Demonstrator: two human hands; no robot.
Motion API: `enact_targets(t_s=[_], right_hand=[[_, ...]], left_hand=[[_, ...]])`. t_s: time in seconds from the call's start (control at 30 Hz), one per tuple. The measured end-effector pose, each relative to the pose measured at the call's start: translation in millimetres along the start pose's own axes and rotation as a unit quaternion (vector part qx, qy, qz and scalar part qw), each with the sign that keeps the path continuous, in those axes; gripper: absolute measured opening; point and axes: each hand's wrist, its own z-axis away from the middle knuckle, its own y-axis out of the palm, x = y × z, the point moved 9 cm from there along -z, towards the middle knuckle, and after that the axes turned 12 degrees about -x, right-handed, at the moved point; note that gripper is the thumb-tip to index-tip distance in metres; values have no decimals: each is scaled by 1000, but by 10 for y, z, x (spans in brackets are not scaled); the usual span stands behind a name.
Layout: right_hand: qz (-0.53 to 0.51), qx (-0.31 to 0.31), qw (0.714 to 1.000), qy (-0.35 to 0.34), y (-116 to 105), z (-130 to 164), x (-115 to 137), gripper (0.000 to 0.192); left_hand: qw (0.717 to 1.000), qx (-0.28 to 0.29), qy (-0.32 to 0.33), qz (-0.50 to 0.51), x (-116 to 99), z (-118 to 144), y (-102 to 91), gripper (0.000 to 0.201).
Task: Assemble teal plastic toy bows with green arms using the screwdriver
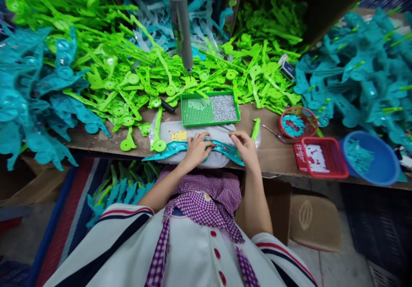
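A long teal plastic part [170, 150] lies across a grey cloth pad [222, 160] with a yellow cartoon figure on it. My left hand [197, 150] rests over the middle of this part, fingers curled onto it. Over its right end is my right hand [246, 147], thumb and forefinger pinched together just above the part. Whatever sits in that pinch is too small to make out. Right behind the pad stands a green tray [196, 111], one half holding many small silvery metal pieces. A grey hanging power screwdriver [180, 27] points down behind the tray.
Lime-green plastic parts [122, 81] are heaped along the back. Teal parts pile up at left [28, 89] and right [363, 68]. A round red basket [313, 119], a red square basket [343, 162] and a blue bowl [383, 158] hold small pieces. A thin screwdriver [275, 133] lies nearby.
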Motion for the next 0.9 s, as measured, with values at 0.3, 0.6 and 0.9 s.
enact_targets(t_s=[0.3, 0.6, 0.9], right_hand=[[215, -13, 974, -65, -25, 424, 15, 20], [497, 157, 846, -117, 376, 318, 77, 28], [485, 145, 827, -243, 470, 181, 271, 21]], left_hand=[[998, 42, 43, -32, -107, 195, -52, 43], [991, 85, 22, -101, -180, 220, -12, 47], [993, 68, 36, -94, -30, 176, 94, 62]])
